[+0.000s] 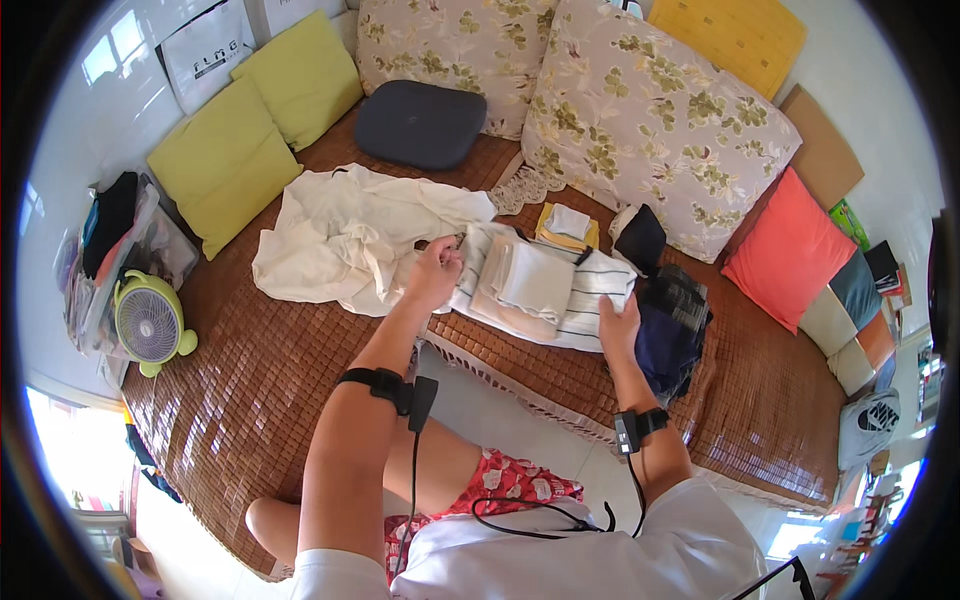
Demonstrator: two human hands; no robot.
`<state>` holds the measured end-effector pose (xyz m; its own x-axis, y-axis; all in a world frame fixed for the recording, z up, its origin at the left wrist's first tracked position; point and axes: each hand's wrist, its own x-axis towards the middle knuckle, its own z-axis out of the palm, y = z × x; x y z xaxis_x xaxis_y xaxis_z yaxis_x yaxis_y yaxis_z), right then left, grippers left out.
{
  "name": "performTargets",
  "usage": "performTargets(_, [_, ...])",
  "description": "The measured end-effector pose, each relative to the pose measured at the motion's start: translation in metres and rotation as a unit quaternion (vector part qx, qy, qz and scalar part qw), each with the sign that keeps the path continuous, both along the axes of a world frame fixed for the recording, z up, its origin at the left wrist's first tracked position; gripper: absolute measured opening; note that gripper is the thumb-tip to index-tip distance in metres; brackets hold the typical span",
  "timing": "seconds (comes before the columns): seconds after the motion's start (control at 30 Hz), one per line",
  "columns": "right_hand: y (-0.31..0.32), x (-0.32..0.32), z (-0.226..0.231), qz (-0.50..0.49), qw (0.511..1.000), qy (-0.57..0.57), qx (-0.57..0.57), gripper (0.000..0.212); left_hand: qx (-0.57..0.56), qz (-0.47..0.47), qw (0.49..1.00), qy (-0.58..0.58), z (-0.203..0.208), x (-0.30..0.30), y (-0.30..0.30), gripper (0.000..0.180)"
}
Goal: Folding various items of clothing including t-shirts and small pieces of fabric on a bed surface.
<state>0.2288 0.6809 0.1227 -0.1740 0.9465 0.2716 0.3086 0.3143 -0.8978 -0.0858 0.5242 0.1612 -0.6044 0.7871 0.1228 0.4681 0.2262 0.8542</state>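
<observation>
A white striped garment (590,310) lies folded flat at the front of the seat, with a stack of folded cream cloths (530,283) on top of it. My right hand (620,325) grips its right end, thumb on top and fingers underneath. At the left end of the garment is my left hand (437,270), its fingers curled closed; whatever they pinch is hidden. A rumpled cream garment (340,240) spreads out just left of that hand. Behind the stack lie small folded yellow and white cloths (568,225). Dark blue clothing (670,330) sits right beside my right hand.
The brown woven-mat seat (230,400) bears it all. Floral cushions (650,120), green pillows (215,160), a dark seat pad (420,122) and a coral pillow (790,250) line the back. A green fan (150,320) and plastic boxes (150,245) stand left.
</observation>
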Motion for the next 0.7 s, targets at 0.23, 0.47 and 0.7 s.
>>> performTargets(0.23, [-0.016,0.017,0.038,-0.079,0.937,-0.268,0.208,0.057,-0.012,-0.076,0.971,-0.225,0.048,-0.005,-0.086,0.038])
performTargets(0.47, [-0.033,-0.058,0.043,0.093,0.879,-0.347,0.313,0.063,0.016,0.105,0.962,-0.250,0.091,-0.042,-0.234,0.037])
performTargets(0.7, [-0.056,-0.112,0.038,0.155,0.856,-0.392,0.300,0.054,0.041,0.262,0.919,-0.291,0.080,-0.040,-0.367,0.029])
